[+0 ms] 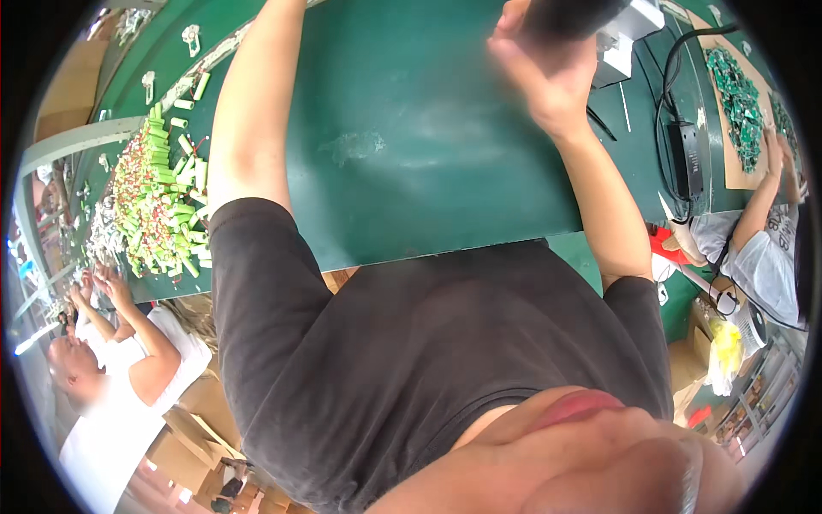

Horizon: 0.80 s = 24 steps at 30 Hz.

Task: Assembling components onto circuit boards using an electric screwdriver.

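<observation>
My right hand is at the far right part of the green table, its fingers partly hidden behind a dark, blurred object. The hand appears closed around this object, whose kind I cannot make out. Just right of the hand stands a white boxy device, cut off by the upper edge. My left forearm stretches forward over the table's left side, and the left hand lies beyond the upper edge of the picture.
Left of my arm lies a heap of green cylindrical battery cells with red wires. A black power strip with cables sits at right. Beyond it, green circuit boards lie on cardboard. Co-workers sit at left and right.
</observation>
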{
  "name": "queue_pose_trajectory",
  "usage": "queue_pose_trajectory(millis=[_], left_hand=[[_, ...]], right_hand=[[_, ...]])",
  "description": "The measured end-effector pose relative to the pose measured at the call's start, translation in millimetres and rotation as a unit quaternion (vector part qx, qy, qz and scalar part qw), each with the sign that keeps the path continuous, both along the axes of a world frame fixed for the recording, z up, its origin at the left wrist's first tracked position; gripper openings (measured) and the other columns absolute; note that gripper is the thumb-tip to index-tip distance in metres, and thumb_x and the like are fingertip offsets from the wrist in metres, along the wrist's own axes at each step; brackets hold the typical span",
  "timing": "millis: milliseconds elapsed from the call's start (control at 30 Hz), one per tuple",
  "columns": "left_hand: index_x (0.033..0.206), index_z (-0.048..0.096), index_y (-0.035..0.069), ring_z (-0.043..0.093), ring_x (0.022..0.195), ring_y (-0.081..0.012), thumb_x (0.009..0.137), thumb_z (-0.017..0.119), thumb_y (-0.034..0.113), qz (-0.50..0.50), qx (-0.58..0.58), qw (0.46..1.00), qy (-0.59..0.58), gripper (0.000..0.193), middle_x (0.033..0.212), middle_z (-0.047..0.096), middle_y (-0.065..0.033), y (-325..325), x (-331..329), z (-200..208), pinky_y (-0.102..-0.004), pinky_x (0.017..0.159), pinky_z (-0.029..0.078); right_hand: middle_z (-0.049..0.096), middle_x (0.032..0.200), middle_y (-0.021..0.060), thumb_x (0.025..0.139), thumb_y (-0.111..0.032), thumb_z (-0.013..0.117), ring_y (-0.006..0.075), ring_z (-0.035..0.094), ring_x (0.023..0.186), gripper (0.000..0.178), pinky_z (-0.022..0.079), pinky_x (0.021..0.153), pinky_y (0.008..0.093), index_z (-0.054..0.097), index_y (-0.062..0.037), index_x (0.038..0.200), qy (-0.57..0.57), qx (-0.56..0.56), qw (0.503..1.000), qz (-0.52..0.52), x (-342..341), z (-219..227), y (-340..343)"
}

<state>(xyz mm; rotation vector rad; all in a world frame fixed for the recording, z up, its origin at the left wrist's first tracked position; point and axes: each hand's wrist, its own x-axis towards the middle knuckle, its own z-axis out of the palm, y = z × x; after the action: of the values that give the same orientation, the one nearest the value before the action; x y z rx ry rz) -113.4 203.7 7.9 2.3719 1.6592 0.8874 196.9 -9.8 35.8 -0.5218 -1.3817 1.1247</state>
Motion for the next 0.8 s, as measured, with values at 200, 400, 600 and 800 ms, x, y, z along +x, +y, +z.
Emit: queue_pose_trajectory(millis=[200,400,600,800], left_hand=[[0.116,0.067,0.005,0.061,0.112,-0.0401,0.084,0.072,0.017,-0.175,0.084,0.98,-0.033,0.034,0.116,0.065,-0.0214,30,118,5,-0.0453,0.099,0.05],[0.111,0.069,0.007,0.066,0.099,-0.0423,0.084,0.071,0.012,-0.107,0.07,0.99,-0.06,0.027,0.104,0.067,-0.0204,40,200,-23,-0.0482,0.087,0.054],[0.094,0.068,0.0,0.065,0.094,-0.0458,0.086,0.067,0.008,-0.137,0.107,0.983,-0.056,0.011,0.092,0.068,-0.0243,45,183,-31,-0.0508,0.081,0.051],[0.094,0.065,-0.001,0.064,0.092,-0.0452,0.086,0.063,0.001,-0.139,0.106,0.984,-0.024,0.008,0.092,0.066,-0.0243,-52,157,9,-0.049,0.081,0.051]], right_hand=[[0.055,0.103,0.0085,0.086,0.015,0.066,0.0168,0.06,0.087,0.042,0.05,0.079,0.0278,0.048,-0.0044,0.118,0.104,-0.048,0.988,0.108,14,3,0],[0.056,0.094,0.0022,0.089,0.013,0.067,0.0084,0.056,0.08,0.044,0.045,0.07,0.0236,0.047,-0.0025,0.126,0.09,-0.071,0.988,0.1,19,4,1],[0.059,0.084,0.0,0.089,0.01,0.069,0.007,0.057,0.075,0.042,0.045,0.068,0.0239,0.051,0.0012,0.126,0.026,0.0,0.999,-0.027,19,-2,-3],[0.062,0.078,0.0029,0.087,0.012,0.065,0.0106,0.057,0.055,0.06,0.045,0.051,0.0241,0.045,0.0037,0.143,0.106,-0.066,0.992,-0.018,34,24,-2]])
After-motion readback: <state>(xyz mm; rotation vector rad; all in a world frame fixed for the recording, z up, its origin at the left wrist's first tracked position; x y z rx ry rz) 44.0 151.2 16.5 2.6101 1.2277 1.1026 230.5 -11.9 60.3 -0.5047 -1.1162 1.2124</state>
